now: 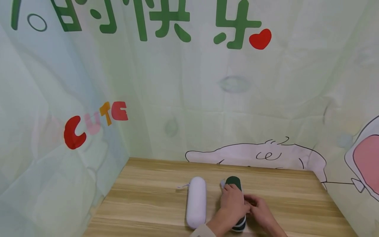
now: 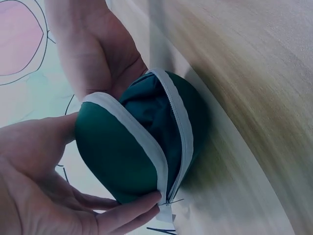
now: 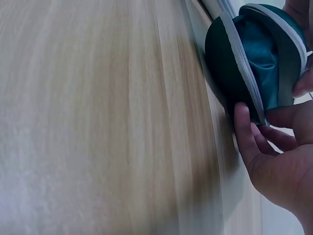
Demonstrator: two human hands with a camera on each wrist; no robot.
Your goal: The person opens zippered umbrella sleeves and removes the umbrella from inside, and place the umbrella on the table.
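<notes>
A dark green case (image 1: pixel 233 181) with white zipper edging lies lengthwise on the wooden table. Its zipper is undone, and green lining (image 2: pixel 151 115) shows between the parted halves. My left hand (image 1: pixel 232 202) lies over the case, thumb on one side and fingertips (image 2: pixel 151 198) by the zipper's end. At the case's right side my right hand (image 1: pixel 260 210) pinches the zipper edge near its other end, with its fingers (image 3: pixel 244 127) against the green shell. The case (image 3: pixel 227 63) tilts across the right wrist view.
Left of the green case, a white rounded case (image 1: pixel 196 202) with a small strap lies on the wooden table (image 1: pixel 148 197). A printed cloth (image 1: pixel 177 98) with lettering and drawings hangs behind and beside the table.
</notes>
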